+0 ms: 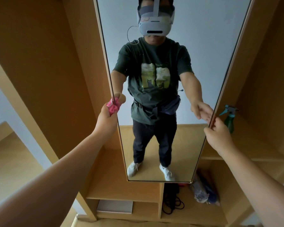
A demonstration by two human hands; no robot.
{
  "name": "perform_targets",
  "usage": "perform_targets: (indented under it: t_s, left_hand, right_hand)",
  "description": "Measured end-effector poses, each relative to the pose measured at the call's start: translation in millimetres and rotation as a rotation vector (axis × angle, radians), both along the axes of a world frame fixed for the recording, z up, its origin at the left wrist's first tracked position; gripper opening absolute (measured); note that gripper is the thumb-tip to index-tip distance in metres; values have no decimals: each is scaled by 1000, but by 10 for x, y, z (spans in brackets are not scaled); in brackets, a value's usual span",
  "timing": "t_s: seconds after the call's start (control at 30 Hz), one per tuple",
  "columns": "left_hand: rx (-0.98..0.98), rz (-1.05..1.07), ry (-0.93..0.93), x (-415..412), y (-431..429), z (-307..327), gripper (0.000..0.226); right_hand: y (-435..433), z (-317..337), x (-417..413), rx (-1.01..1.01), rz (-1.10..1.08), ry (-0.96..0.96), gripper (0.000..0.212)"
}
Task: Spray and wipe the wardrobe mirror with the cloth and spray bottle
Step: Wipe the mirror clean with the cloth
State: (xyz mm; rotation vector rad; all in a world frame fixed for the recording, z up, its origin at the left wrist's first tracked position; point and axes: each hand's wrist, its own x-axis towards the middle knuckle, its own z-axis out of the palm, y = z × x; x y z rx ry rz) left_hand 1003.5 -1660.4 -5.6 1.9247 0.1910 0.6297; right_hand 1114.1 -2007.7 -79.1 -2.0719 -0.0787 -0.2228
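Observation:
The tall wardrobe mirror [187, 46] stands straight ahead and reflects a person in a headset. My left hand [107, 118] is shut on a bunched pink cloth [113, 106], which presses against the mirror's left edge. My right hand [218, 134] grips the mirror's right edge at about the same height, fingers curled around the frame. The green spray bottle [229, 118] with a teal trigger head stands upright on a wardrobe shelf just right of my right hand, not touched.
Wooden wardrobe panels [47, 71] flank the mirror on both sides. Below the mirror are open shelves holding a tangle of black cable [171, 202], a wrapped bundle [202, 190] and a flat white box [115, 206]. Wooden floor lies at the lower left.

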Motion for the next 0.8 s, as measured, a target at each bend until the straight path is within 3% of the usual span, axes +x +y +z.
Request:
perform_targets:
  t_s: [0.6, 0.8]
  left_hand:
    - [80, -7, 86, 94, 55, -508, 53]
    - [85, 65, 92, 64, 16, -686, 38]
  right_hand:
    - [-12, -346, -53, -91, 0, 106, 57]
    - [8, -467, -63, -104, -14, 123, 57]
